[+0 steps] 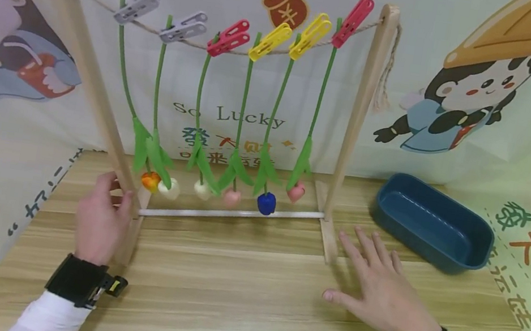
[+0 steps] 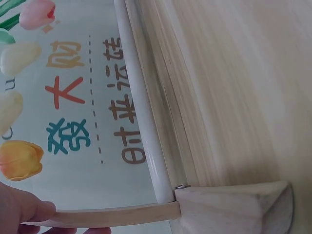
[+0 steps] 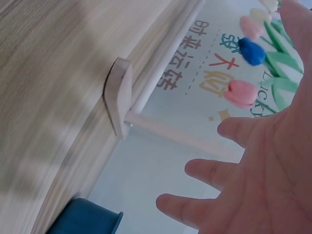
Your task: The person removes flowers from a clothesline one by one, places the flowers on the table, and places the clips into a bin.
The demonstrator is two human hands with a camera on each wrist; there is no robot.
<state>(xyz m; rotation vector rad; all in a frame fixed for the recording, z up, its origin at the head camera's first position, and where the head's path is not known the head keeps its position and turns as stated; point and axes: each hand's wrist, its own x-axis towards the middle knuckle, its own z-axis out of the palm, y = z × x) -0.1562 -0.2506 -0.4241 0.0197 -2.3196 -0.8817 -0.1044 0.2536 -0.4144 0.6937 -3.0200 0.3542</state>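
A wooden rack (image 1: 361, 105) stands on the table, with a white rod (image 1: 232, 214) across its base and a twine line (image 1: 99, 2) between its posts. Several artificial tulips (image 1: 266, 203) hang heads down from clothespins (image 1: 230, 38) on the twine. My left hand (image 1: 102, 221) holds the lower part of the rack's left post (image 1: 100, 98); in the left wrist view, the thumb (image 2: 41, 207) lies on one side of it and fingertips on the other. To the right of the rack my right hand (image 1: 383, 289) is spread over the table, holding nothing.
A dark blue rectangular bin (image 1: 434, 222) sits on the wood-grain table (image 1: 225, 297), beyond my right hand. Printed cloth (image 1: 415, 165) with cartoon figures and lettering hangs behind the rack and along both sides. Loose twine ends (image 1: 386, 75) dangle by the right post.
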